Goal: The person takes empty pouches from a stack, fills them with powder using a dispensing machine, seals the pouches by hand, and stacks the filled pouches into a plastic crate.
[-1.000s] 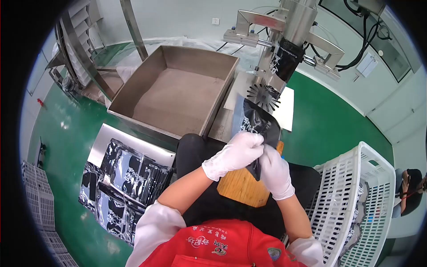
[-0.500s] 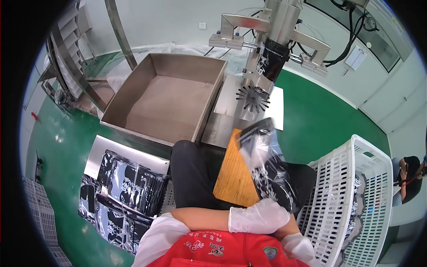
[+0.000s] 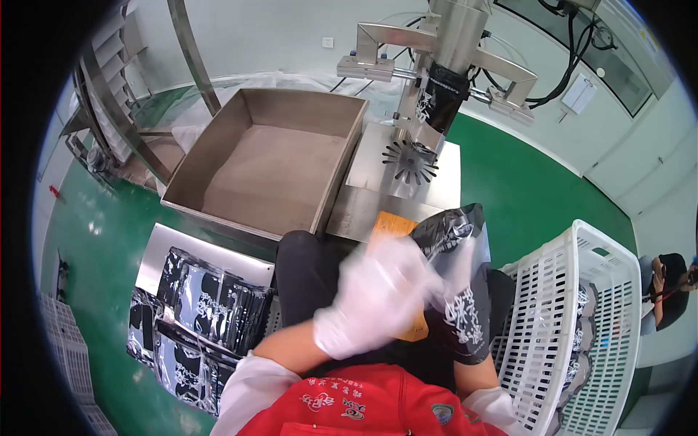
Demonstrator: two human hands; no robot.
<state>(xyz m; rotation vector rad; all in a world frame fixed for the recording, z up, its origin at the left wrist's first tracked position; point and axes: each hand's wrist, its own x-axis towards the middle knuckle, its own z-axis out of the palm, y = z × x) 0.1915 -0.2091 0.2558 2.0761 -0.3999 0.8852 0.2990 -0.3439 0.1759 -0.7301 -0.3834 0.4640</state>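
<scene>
The black plastic pouch [image 3: 462, 312] is glossy and creased, with white brush-style lettering low on its face and a greyish side edge. It leans nearly upright over the right thigh, between the wooden board's [image 3: 392, 227] right edge and the white basket's [image 3: 574, 291] near side. The left hand [image 3: 378, 291], gloved, blurs beside it; the right hand [image 3: 458, 272] is a pale smear against it. Neither hand's opening or grip can be told.

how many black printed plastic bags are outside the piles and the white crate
2: one bag beside the blurred, white-gloved left hand, another bag around the upright steel tube; others may be hidden.
</scene>
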